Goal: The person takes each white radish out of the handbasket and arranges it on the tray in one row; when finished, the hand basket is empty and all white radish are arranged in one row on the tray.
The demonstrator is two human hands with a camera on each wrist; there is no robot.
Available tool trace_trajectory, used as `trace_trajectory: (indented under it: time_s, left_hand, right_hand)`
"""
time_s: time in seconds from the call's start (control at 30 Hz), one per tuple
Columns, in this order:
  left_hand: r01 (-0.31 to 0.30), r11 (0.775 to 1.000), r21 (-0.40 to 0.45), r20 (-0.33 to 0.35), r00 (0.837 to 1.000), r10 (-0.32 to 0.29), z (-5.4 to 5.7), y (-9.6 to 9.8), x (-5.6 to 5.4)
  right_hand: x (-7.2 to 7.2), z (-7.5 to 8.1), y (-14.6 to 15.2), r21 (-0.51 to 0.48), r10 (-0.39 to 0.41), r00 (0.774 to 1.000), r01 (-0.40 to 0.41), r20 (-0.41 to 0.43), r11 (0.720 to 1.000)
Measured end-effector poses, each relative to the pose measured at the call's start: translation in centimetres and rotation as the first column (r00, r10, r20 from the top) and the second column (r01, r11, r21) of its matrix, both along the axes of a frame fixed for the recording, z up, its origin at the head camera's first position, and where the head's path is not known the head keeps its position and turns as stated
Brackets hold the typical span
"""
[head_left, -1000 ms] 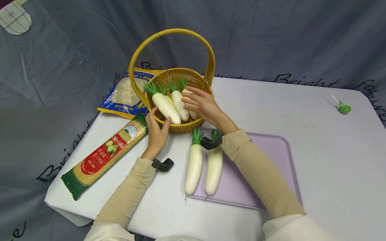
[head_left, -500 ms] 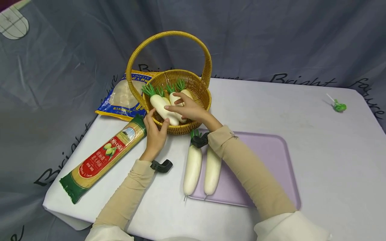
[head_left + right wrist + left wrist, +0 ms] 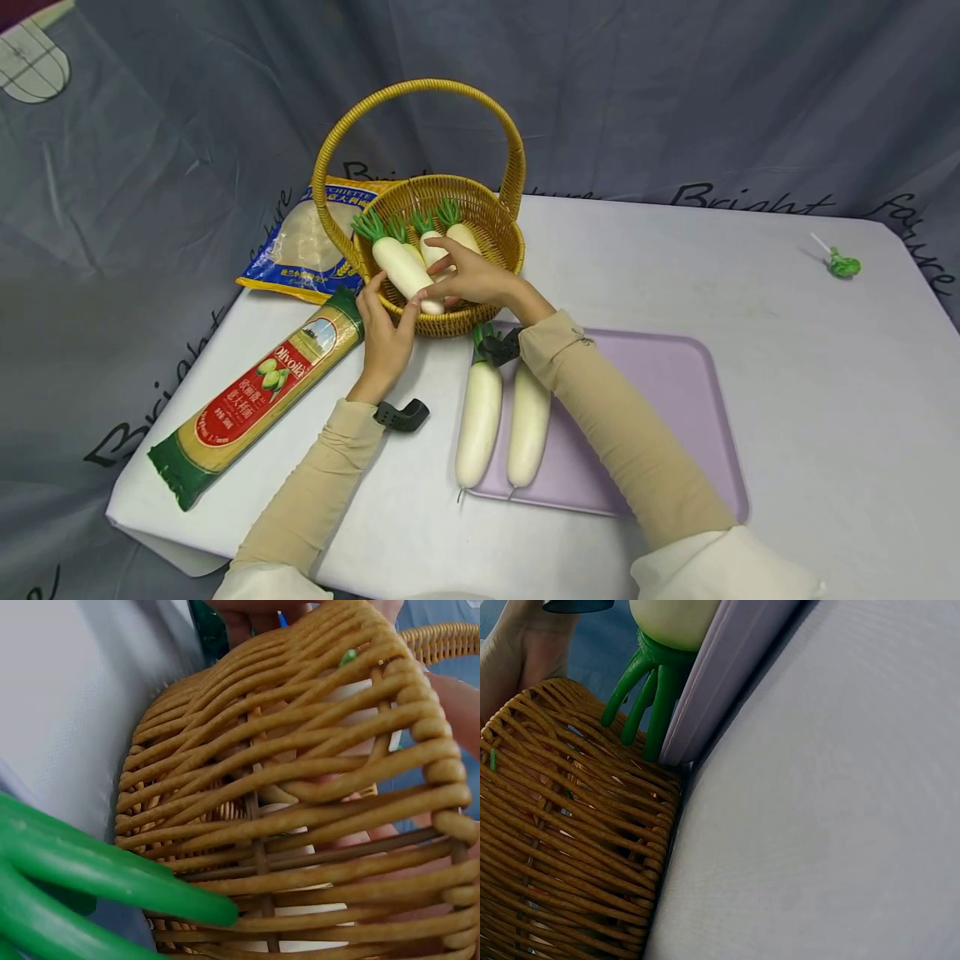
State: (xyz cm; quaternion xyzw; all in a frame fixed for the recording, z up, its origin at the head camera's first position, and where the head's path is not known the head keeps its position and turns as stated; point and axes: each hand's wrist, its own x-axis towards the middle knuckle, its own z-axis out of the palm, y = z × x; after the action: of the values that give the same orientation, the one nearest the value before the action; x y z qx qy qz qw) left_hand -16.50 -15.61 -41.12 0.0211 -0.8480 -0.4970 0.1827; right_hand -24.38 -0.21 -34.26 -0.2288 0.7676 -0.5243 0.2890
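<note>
A yellow wicker basket [image 3: 512, 242] with a tall hoop handle holds several white radishes with green tops. My left hand [image 3: 384, 343] holds the basket's near-left rim, its thumb beside the lower end of the front white radish [image 3: 396, 260]. Reaching over the near-right rim, my right hand [image 3: 480, 279] curls its fingers down onto the radishes. Its thumb lies on the front radish; the forefinger crosses the middle radish [image 3: 432, 250]. Through the weave [image 3: 300, 769] in the right wrist view, fingers show beside white radish. The left wrist view shows the right hand [image 3: 525, 652] behind the basket's side.
Two more white radishes [image 3: 480, 425] lie on the left part of a lilac tray [image 3: 652, 383], under my right forearm. A spaghetti pack [image 3: 258, 392] and a blue-yellow pasta bag [image 3: 300, 242] lie left of the basket. A green-wrapped lollipop [image 3: 843, 265] is far right.
My right hand has moved left and down, from the right-hand radish to the middle and front ones, and its fingers have curled in. My left hand stays at the rim.
</note>
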Motion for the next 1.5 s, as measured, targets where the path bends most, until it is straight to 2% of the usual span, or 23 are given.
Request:
trace_trajectory:
  time_s: [0.3,0.57,0.83,1.13,1.5]
  left_hand:
    - [-0.006,1.000,0.002,-0.004,1.000,0.006,-0.02,0.00,0.00]
    - [-0.005,1.000,0.018,0.010,1.000,0.004,-0.01,-0.02,0.00]
    - [-0.002,1.000,0.012,0.013,1.000,0.002,0.01,-0.04,-0.01]
    - [-0.003,1.000,0.012,0.012,1.000,0.002,-0.04,-0.09,-0.03]
    - [0.002,1.000,0.015,0.019,1.000,-0.003,-0.08,-0.13,-0.07]
  right_hand:
    - [-0.10,-0.09,0.10,-0.023,0.014,1.000,-0.013,0.028,1.000]
    - [0.00,-0.05,0.37,-0.047,0.046,0.999,-0.046,-0.005,0.998]
    - [-0.21,-0.05,0.51,-0.023,0.020,0.998,-0.019,0.053,1.000]
    - [-0.41,0.01,0.46,-0.046,0.064,0.992,-0.059,0.112,0.997]
    - [-0.45,-0.04,0.42,-0.110,0.004,0.986,0.015,0.166,0.994]
